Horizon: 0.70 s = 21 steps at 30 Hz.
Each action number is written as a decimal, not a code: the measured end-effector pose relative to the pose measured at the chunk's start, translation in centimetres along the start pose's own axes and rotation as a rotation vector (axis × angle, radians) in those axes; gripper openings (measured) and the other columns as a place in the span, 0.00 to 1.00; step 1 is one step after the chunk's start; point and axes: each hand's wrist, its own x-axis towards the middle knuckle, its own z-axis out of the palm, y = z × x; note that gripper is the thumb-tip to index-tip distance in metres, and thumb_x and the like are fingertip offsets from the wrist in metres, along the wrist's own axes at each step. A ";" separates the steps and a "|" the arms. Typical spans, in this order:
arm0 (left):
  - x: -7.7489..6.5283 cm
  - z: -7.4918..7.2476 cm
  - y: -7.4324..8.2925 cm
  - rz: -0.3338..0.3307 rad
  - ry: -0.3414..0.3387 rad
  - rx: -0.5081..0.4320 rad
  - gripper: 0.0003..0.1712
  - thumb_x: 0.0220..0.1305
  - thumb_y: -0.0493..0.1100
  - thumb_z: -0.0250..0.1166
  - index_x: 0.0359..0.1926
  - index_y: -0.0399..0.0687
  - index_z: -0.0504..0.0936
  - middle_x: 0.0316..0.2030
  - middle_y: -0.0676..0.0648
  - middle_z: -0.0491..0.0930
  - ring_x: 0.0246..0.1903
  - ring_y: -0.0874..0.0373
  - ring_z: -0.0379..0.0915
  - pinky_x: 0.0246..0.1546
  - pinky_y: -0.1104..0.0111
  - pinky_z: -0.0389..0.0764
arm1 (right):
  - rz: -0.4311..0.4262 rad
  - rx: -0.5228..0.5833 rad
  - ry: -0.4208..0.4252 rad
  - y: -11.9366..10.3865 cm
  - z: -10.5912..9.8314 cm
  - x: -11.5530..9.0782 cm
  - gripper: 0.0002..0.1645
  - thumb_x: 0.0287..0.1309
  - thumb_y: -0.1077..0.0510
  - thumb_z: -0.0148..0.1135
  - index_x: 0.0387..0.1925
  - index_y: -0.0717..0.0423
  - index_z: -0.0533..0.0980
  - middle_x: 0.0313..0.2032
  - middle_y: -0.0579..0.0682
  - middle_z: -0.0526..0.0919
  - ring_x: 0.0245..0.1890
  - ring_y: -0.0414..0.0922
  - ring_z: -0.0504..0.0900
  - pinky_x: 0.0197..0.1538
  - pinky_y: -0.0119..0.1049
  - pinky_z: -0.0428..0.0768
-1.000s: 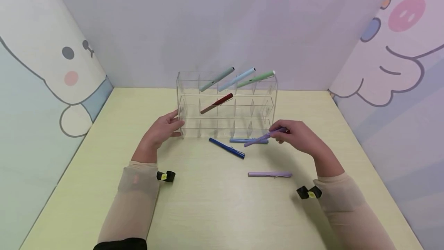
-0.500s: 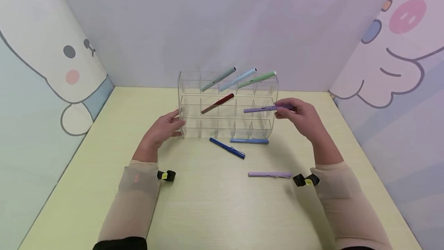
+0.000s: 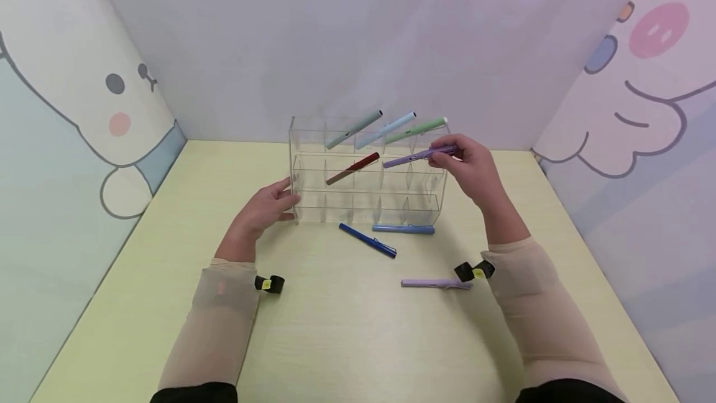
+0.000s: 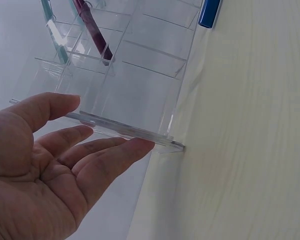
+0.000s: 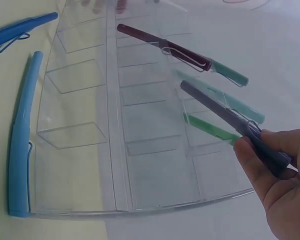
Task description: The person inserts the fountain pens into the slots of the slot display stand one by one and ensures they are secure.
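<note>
My right hand (image 3: pixel 470 166) pinches a purple pen (image 3: pixel 411 159) near one end, between thumb and fingers. The pen slants in front of the clear acrylic pen rack (image 3: pixel 366 208), its free end over the middle tier in the head view. My left hand (image 3: pixel 267 210) holds the rack's left side panel, thumb on one side and fingertips (image 4: pixel 145 144) on the other. A dark red pen (image 3: pixel 353 168) leans in the middle tier. Grey-green (image 3: pixel 355 129), light blue (image 3: pixel 387 130) and green (image 3: pixel 416 130) pens lean in the top tier.
On the table before the rack lie a dark blue pen (image 3: pixel 367 240) and a lighter blue pen (image 3: pixel 403 229). A lilac pen (image 3: pixel 427 283) lies nearer, partly under the right wrist's camera (image 3: pixel 474 271). A pale wall (image 3: pixel 358 36) stands behind the rack.
My right hand has raised the purple pen from near the table to the height of the rack's upper tiers, lately moving left and up. My left hand stays on the rack's side.
</note>
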 end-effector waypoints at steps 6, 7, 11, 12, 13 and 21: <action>-0.1 0.1 0.2 -0.002 0.000 -0.005 0.40 0.73 0.47 0.57 0.78 0.57 0.47 0.71 0.39 0.62 0.67 0.42 0.65 0.58 0.54 0.79 | -0.002 0.020 -0.028 0.0 1.2 0.9 0.14 0.65 0.60 0.62 0.50 0.61 0.77 0.41 0.58 0.81 0.39 0.40 0.86 0.44 0.28 0.85; -0.1 0.1 0.2 -0.004 0.000 -0.006 0.40 0.73 0.47 0.57 0.78 0.57 0.47 0.71 0.39 0.62 0.67 0.42 0.64 0.59 0.54 0.78 | 0.002 0.021 -0.036 0.1 1.3 0.9 0.14 0.65 0.60 0.63 0.50 0.60 0.77 0.41 0.57 0.81 0.39 0.41 0.86 0.44 0.28 0.85; 0.0 0.0 0.1 -0.006 -0.004 -0.008 0.41 0.73 0.48 0.57 0.78 0.56 0.46 0.72 0.39 0.61 0.68 0.42 0.62 0.60 0.53 0.77 | 0.012 0.022 -0.069 0.3 1.9 1.2 0.14 0.65 0.60 0.62 0.51 0.59 0.77 0.42 0.57 0.81 0.41 0.44 0.85 0.45 0.30 0.85; 0.0 0.0 0.1 -0.006 -0.004 -0.009 0.41 0.73 0.48 0.57 0.78 0.55 0.46 0.72 0.39 0.60 0.69 0.42 0.62 0.60 0.53 0.77 | 0.013 0.017 -0.077 0.4 2.1 1.3 0.15 0.65 0.60 0.62 0.51 0.59 0.77 0.42 0.57 0.81 0.41 0.45 0.85 0.46 0.31 0.86; 0.1 0.0 0.0 -0.007 -0.003 -0.008 0.41 0.73 0.48 0.57 0.78 0.55 0.46 0.72 0.39 0.60 0.69 0.43 0.62 0.60 0.53 0.77 | 0.014 0.013 -0.082 0.4 2.2 1.4 0.14 0.65 0.59 0.62 0.51 0.59 0.77 0.42 0.57 0.81 0.42 0.45 0.85 0.46 0.33 0.86; 0.1 0.1 0.1 -0.010 0.008 -0.002 0.41 0.73 0.48 0.58 0.78 0.57 0.47 0.72 0.39 0.61 0.68 0.44 0.64 0.58 0.56 0.79 | 0.035 -0.061 -0.135 0.6 3.2 2.0 0.12 0.66 0.55 0.62 0.49 0.54 0.79 0.41 0.53 0.83 0.42 0.45 0.85 0.44 0.30 0.84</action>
